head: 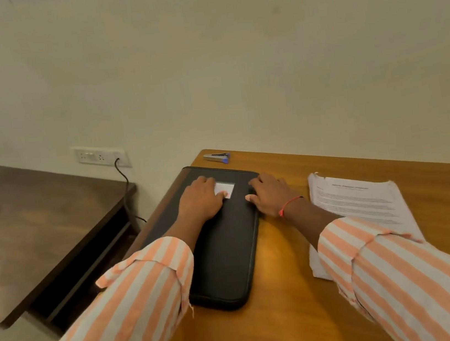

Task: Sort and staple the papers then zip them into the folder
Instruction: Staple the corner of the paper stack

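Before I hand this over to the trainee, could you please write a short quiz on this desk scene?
1. True or false: the stapler lies on the table beyond the folder.
2. The papers lie: A inside the folder; B to its right; C under the stapler.
3. Which hand covers part of the folder's white label?
Key: 1 true; 2 B; 3 the left hand.

The wooden table [288, 262] carries a black folder [224, 257], lying flat. A stapler [217, 157] lies just beyond the folder's far end. Papers [361, 200] lie near its right.
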